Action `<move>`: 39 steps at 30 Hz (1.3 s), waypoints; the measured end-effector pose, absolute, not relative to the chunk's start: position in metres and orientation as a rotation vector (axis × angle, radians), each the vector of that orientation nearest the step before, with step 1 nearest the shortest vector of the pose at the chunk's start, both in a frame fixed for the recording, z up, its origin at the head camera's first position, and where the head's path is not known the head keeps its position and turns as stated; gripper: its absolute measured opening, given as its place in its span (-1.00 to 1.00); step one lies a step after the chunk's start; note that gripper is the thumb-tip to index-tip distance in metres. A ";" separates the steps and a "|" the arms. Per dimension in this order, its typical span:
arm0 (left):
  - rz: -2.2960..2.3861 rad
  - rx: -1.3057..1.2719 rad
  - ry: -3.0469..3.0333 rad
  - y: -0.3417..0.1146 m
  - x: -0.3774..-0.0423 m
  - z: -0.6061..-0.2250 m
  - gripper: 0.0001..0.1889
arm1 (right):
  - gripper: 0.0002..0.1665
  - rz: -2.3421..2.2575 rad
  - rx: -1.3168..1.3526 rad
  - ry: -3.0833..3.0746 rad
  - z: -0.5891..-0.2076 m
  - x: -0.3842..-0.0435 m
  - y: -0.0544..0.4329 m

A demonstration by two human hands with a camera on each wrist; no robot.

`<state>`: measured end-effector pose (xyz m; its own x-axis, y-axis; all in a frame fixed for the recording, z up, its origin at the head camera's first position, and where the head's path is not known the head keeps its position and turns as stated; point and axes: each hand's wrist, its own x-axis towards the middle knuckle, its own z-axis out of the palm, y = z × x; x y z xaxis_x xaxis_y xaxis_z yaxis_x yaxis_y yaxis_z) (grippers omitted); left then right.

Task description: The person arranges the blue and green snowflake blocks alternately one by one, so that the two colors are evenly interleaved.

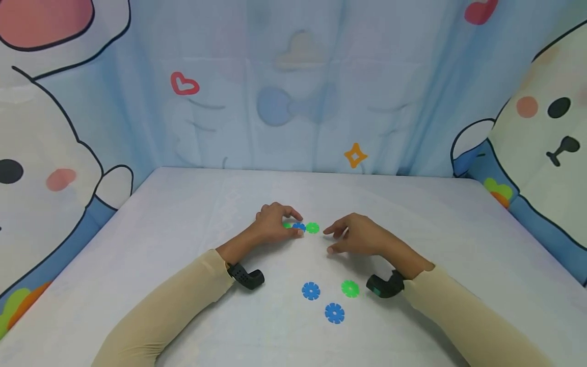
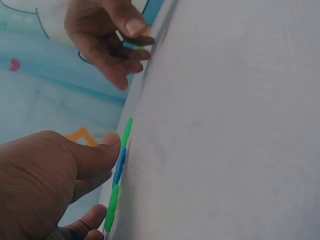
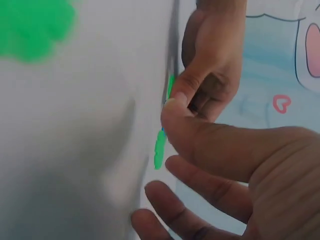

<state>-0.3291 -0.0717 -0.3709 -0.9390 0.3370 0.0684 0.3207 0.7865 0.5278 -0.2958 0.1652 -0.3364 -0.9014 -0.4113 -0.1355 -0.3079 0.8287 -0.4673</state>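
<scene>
Three flower-shaped plastic discs lie in a row towards the back of the table: a green disc (image 1: 287, 225), a blue disc (image 1: 299, 226) and another green disc (image 1: 313, 228). My left hand (image 1: 275, 224) arches over the row's left end, pinching the blue disc between thumb and forefinger. Its fingers partly cover the left green disc. Just right of the row, my right hand (image 1: 359, 234) hovers with its fingers loosely bent, holding nothing. In the left wrist view the discs appear edge-on, with the left thumb (image 2: 111, 142) right beside them.
Nearer the front lie two loose blue discs (image 1: 311, 291) and a loose green disc (image 1: 350, 289). A white cloth covers the table (image 1: 220, 316). Behind it hangs a blue cartoon curtain (image 1: 220, 46).
</scene>
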 end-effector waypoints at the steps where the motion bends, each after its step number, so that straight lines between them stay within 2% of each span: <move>1: 0.864 0.550 2.938 -0.071 -0.329 -0.371 -0.65 | -0.46 -0.675 -0.567 2.770 -0.337 -0.289 0.170; 7: 0.841 0.607 2.926 -0.064 -0.328 -0.370 -0.64 | -0.54 -0.765 -0.742 2.721 -0.338 -0.248 0.187; 13: 0.770 0.589 2.949 -0.058 -0.331 -0.369 -0.59 | -0.59 -0.787 -0.887 2.654 -0.337 -0.229 0.168; 24: 0.791 0.577 2.974 -0.061 -0.330 -0.373 -0.60 | -0.56 -0.564 -0.969 2.534 -0.332 -0.228 0.132; 30: 0.833 0.609 2.957 -0.056 -0.328 -0.373 -0.60 | -0.63 -0.491 -1.087 2.489 -0.327 -0.233 0.129; 39: 0.871 0.612 2.943 -0.050 -0.326 -0.370 -0.62 | -0.70 -0.514 -1.076 2.481 -0.327 -0.231 0.128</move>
